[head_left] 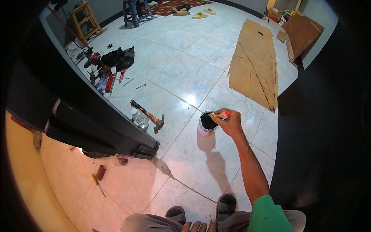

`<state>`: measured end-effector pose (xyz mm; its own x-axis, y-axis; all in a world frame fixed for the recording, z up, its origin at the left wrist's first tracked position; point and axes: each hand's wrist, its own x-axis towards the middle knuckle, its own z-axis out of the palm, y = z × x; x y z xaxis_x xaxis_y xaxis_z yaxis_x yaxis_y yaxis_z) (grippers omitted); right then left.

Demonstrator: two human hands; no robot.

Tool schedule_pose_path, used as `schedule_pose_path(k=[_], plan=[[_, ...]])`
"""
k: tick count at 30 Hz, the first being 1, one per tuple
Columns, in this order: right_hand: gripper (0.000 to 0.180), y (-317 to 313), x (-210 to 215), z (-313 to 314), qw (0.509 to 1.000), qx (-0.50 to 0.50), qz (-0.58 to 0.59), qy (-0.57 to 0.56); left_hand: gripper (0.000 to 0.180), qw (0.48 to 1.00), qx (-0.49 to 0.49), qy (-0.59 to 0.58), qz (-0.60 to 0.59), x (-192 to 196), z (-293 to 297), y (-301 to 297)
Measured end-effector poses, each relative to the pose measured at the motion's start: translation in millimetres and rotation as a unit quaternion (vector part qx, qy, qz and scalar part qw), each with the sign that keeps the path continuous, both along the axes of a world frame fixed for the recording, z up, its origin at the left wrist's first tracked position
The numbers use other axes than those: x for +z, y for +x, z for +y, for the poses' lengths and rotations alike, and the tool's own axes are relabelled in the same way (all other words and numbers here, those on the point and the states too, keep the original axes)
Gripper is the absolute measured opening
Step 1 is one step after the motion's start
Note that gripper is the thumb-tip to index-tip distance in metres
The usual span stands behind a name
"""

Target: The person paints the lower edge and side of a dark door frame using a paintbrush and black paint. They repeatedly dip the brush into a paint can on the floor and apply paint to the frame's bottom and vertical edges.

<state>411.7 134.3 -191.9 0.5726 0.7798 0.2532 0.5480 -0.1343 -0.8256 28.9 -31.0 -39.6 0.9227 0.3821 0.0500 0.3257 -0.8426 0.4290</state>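
My right hand (231, 123) is closed round a paintbrush (222, 115) with a pale wooden handle and a red end. The bristle end is at the mouth of a small open paint can (205, 130), its inside dark with black paint. Whether the bristles touch the paint I cannot make out. Low in the view, between my knees, the fingers of my left hand (198, 226) show, stretched out and holding nothing; the rest of that hand is cut off by the lower edge.
A black door frame post (100, 131) rises at left, a black panel (324, 147) at right. By the post lie a claw hammer (148, 116), a plastic bottle (140, 119) and a drill (94, 60). Cardboard (253, 63) covers tiles ahead; a screwdriver (98, 185) lies left.
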Motion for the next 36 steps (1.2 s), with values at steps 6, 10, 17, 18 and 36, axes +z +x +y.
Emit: schedule_pose_path(k=[6, 10, 17, 18, 36], plan=[[0.029, -2, -11, -53, 0.973, 0.164, -0.159, 0.008, 0.053, 1.000, -0.009, -0.010, -0.025, -10, 0, -12], [0.028, -8, -19, -69, 0.973, 0.155, -0.170, 0.022, 0.055, 0.998, -0.033, -0.045, 0.005, -9, 2, -19], [0.030, -15, -12, -85, 0.979, 0.130, -0.153, 0.024, 0.054, 0.993, -0.082, -0.055, 0.068, -8, 2, -27], [0.031, -16, -12, -88, 0.980, 0.129, -0.147, 0.022, 0.054, 0.993, -0.085, -0.054, 0.060, -11, 0, -29], [0.033, -109, 141, -13, 0.627, -0.026, 0.629, 0.459, 0.052, 0.992, -0.064, -0.078, 0.070, -10, 19, -42]])
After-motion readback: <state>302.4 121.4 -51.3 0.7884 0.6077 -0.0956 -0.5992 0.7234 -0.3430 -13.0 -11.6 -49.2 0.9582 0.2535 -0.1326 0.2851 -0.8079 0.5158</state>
